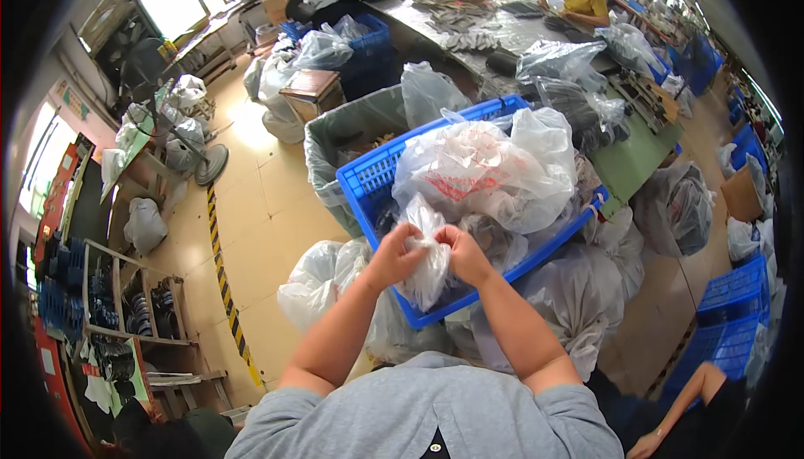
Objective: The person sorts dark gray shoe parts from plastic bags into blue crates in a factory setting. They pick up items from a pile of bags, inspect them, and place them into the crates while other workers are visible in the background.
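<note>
Both my hands meet at the gathered neck of a white plastic bag (430,279) over the near left part of a blue plastic crate (368,178). My left hand (395,256) pinches the bunched plastic from the left. From the right, my right hand (463,254) grips the same neck, fingers curled in. A larger translucent bag with red print (469,170) lies just beyond in the crate, bulging above its rim. Further bags fill the crate's right side; their contents are hard to make out.
Several filled plastic bags (569,296) crowd the crate's near and right sides. A lined bin (322,162) stands behind it. Two people work around the long table (477,19). At lower right is another person's arm (687,396) near blue crates (733,291). A pedestal fan (211,164) stands left.
</note>
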The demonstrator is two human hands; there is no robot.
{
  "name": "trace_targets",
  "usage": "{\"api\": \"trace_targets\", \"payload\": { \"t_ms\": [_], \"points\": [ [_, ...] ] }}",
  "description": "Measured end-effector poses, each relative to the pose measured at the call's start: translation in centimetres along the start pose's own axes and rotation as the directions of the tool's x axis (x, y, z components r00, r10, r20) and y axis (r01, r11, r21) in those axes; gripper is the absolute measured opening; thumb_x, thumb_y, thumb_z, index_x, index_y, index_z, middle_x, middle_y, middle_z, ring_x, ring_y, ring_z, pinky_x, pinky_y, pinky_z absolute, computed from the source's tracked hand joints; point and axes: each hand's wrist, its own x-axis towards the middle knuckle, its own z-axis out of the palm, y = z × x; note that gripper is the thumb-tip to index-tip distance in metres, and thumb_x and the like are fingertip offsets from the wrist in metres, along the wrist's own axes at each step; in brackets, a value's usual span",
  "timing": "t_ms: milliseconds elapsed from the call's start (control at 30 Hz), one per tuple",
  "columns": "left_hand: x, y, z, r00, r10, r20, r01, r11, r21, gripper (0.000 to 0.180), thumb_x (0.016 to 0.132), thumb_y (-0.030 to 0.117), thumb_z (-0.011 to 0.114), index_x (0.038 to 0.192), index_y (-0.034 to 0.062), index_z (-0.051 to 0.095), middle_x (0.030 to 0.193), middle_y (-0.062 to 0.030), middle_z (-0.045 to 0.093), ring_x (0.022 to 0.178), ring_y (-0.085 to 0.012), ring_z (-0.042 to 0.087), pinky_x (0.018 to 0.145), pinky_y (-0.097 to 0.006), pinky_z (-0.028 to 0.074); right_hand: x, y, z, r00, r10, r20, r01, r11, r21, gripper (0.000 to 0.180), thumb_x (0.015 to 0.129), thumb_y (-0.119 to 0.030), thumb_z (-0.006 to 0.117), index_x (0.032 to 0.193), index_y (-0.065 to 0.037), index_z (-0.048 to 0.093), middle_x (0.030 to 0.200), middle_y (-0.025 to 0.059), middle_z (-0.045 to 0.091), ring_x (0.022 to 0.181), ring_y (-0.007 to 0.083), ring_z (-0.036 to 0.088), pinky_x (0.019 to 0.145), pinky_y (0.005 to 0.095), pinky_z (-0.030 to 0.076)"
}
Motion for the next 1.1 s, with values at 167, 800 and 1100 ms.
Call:
{"api": "trace_targets", "payload": {
  "t_ms": [167,800,1100],
  "points": [
    [-1.7,0.3,1.7,0.992,0.052,0.111,-0.066,0.99,0.128,0.049,0.067,0.014,0.068,0.111,0.003,0.049,0.083,-0.0089,0.058,0.074,-0.0143,0.055,0.067,-0.03,0.047,2.3,7.2,-1.4,0.935,-0.198,-0.295,0.088,0.933,-0.349,0.01,0.073,-0.007,0.062,0.078,-0.005,0.053,0.067,0.0075,0.05,0.065,0.0146,0.049,0.06,0.027,0.041],
    [-2.6,-4.4,2.6,0.965,-0.254,0.068,0.252,0.822,-0.51,0.023,0.08,0.01,0.061,0.102,0.006,0.056,0.08,0.0015,0.058,0.068,-0.0043,0.05,0.061,-0.02,0.041,-0.1,3.6,-0.7,0.947,-0.081,-0.311,0.034,0.988,-0.153,0.017,0.075,-0.014,0.062,0.086,-0.003,0.057,0.076,0.0098,0.058,0.072,0.0151,0.055,0.067,0.0306,0.045],
    [-3.1,-3.9,2.9,0.912,-0.255,-0.321,0.105,0.903,-0.417,0.025,0.08,0.02,0.064,0.094,0.0057,0.05,0.075,-0.0051,0.056,0.074,-0.0122,0.053,0.067,-0.028,0.043,-0.3,4.4,-1.6,0.876,0.341,-0.342,-0.335,0.939,0.079,0.036,0.083,-0.039,0.051,0.107,-0.013,0.059,0.101,0.0078,0.061,0.094,0.0239,0.056,0.078,0.0405,0.042]
  ]
}}
